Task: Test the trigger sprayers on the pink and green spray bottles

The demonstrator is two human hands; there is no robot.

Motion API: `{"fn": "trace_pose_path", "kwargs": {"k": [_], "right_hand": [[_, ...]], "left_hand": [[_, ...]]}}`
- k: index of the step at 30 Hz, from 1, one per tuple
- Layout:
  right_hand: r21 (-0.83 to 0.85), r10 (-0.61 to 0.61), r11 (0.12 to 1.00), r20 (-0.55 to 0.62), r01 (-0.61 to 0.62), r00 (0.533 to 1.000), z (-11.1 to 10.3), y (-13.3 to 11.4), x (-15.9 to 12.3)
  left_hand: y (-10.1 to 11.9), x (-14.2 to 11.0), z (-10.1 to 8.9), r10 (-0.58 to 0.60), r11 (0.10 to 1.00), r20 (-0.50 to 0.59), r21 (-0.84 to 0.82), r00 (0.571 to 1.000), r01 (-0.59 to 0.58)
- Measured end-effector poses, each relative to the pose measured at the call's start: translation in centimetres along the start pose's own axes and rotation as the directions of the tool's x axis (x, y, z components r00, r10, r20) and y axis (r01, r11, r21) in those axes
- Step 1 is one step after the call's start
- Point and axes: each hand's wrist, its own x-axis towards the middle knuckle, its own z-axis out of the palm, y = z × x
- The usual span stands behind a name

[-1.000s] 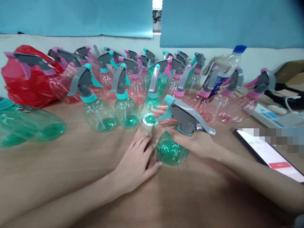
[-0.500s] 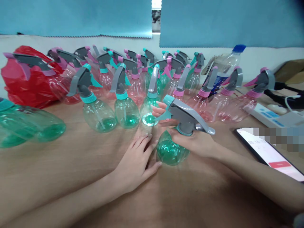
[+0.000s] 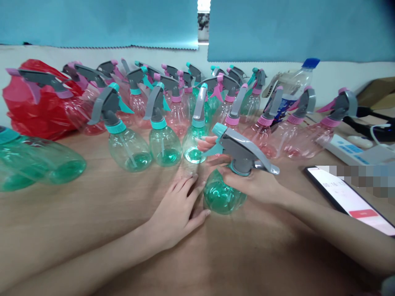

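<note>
Remaining almost exactly where it was a second ago, the green spray bottle (image 3: 224,195) is held by the right hand (image 3: 257,185) near the middle of the surface (image 3: 123,255). Its base appears to be set down, and its grey spray head (image 3: 240,150) is pointed toward the left. Only a slight shift is seen in the fingers (image 3: 206,144) of that hand, which are stretched out past the turquoise trigger (image 3: 217,149). The bottle is clasped below the head, with the thumb laid across its shoulder; whether the trigger is touched cannot be told.

No change is found in the left hand (image 3: 175,211). It is laid palm down, its fingers a little parted and nothing held, with the thumb tip brought close to the bottle's base; contact there cannot be made out.

Around the held bottle, nothing has visibly been moved. Behind it, a green bottle (image 3: 165,144) is stood in a row with others, and pink bottles are lined up to the right, among them a pink bottle (image 3: 256,135). A phone (image 3: 339,189) is left lying beyond the right forearm. From so small a change, the work is judged to be at a pause, with the grip kept and the bottle not released.
</note>
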Motion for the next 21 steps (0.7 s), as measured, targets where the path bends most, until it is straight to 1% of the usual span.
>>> {"fn": "trace_pose_path", "kwargs": {"k": [3,9,15,21], "right_hand": [[0.003,0.0,1.0,-0.016,0.0,1.0,0.05,-0.13,0.03],[-0.007,0.049,0.999,-0.017,-0.05,0.999,0.04,0.0,0.07],[0.063,0.05,0.997,-0.008,-0.049,0.999,0.1,-0.11,0.21],[0.025,0.029,0.999,-0.034,-0.029,0.999,0.04,-0.06,0.12]], "left_hand": [[0.04,0.05,-0.08,-0.001,1.0,0.004,-0.003,1.0,0.001],[0.2,0.14,-0.32,-0.007,1.0,0.027,0.001,1.0,0.007],[0.11,0.04,-0.29,-0.008,1.0,0.042,0.01,0.999,0.008],[0.02,0.07,-0.19,0.003,1.0,0.025,0.019,1.0,-0.003]]}}
